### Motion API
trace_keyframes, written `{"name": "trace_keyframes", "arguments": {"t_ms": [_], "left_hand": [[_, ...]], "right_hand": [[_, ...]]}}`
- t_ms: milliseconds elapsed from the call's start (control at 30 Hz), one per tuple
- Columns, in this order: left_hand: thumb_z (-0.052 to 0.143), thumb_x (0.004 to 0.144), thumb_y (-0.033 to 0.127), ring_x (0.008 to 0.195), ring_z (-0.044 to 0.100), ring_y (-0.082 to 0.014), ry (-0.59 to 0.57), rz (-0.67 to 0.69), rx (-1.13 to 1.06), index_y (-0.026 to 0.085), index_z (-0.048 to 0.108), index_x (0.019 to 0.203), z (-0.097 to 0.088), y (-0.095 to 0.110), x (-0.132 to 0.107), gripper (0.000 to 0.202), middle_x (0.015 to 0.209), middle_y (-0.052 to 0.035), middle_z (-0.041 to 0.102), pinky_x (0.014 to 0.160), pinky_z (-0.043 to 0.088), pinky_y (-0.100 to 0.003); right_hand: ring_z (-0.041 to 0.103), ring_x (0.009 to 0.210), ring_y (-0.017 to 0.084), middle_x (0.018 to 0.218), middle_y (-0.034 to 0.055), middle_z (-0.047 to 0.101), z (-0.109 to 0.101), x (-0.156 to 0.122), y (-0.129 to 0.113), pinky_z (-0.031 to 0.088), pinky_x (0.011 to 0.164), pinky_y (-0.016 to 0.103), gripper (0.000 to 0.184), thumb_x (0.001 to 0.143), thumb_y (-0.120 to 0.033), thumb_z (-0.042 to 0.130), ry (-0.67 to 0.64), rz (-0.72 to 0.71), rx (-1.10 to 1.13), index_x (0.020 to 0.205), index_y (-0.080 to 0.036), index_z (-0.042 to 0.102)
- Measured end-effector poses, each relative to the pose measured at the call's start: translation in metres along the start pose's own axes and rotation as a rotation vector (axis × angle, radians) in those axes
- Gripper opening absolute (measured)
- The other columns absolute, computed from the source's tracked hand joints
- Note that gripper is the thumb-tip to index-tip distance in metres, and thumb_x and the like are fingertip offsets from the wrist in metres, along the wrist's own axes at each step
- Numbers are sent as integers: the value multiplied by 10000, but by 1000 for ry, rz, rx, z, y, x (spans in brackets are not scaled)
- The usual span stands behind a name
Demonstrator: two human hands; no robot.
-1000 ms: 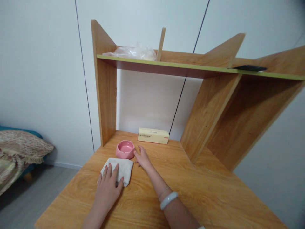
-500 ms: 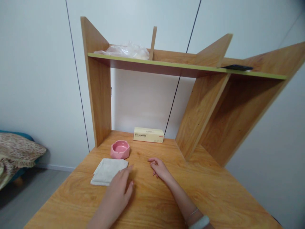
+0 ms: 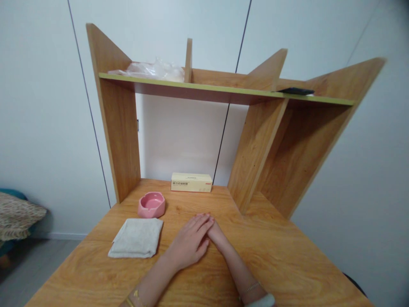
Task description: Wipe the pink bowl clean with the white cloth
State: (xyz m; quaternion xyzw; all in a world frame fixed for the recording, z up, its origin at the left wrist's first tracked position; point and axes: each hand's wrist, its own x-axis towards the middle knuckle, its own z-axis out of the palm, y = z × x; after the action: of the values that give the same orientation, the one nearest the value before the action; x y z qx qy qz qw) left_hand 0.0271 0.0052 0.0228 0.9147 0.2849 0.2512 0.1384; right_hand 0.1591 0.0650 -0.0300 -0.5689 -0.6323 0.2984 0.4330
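Observation:
My left hand [image 3: 189, 242] lies over the fingers of my right hand [image 3: 216, 233] above the desk, its own fingers stretched out and nothing held in it. Most of my right hand's fingers are hidden underneath, so their shape cannot be made out. To the left of my hands a folded grey cloth [image 3: 137, 238] lies flat on the wooden desk [image 3: 204, 285], apart from them. Just behind the cloth sits a pink ashtray [image 3: 151, 205] with an angular rim. A cream-coloured long box [image 3: 191, 182] with printed lettering rests farther back.
A wooden shelf unit [image 3: 252, 157] rises from the back of the desk. On its upper board are a clear plastic bag [image 3: 156, 70] and a flat dark object [image 3: 297, 91]. At the far left, a patterned blanket [image 3: 21, 215] lies on blue furniture.
My left hand has moved right, from beside the cloth onto my right hand. The cloth, ashtray and box stay in place on the desk, while the whole view has shifted a little.

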Motion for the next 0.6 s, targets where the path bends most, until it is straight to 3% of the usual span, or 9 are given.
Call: {"name": "trace_keyframes", "arguments": {"t_ms": [100, 233, 600], "left_hand": [[478, 789, 238, 1312, 177, -197, -9, -34, -48, 196, 286, 1340, 9, -12, -6, 585, 1425, -69, 245, 1072, 199, -419], [464, 805, 271, 1297, 225, -188, -29, -88, -151, 168, 294, 1337, 11, -18, -11, 567, 1407, -92, 284, 1061, 238, -394], [489, 773, 219, 1252, 312, -185, -26, -105, -247, 156, 350, 1300, 8, -16, -10, 548, 1358, -97, 367, 1039, 283, -360]], "right_hand": [[609, 731, 164, 828, 29, 642, -2, -6, -1, 499, 618, 281, 161, 830, -241, 436, -96, 82, 121, 847, -182, 585], [537, 446, 105, 618, -21, 602, -7, -14, -2, 440, 440, 226, 188, 730, -184, 410, -148, 167, 243, 840, -175, 562], [461, 361, 76, 468, -69, 508, -8, -16, -7, 363, 381, 184, 224, 623, -144, 410, -155, 223, 357, 791, -169, 556]]}}
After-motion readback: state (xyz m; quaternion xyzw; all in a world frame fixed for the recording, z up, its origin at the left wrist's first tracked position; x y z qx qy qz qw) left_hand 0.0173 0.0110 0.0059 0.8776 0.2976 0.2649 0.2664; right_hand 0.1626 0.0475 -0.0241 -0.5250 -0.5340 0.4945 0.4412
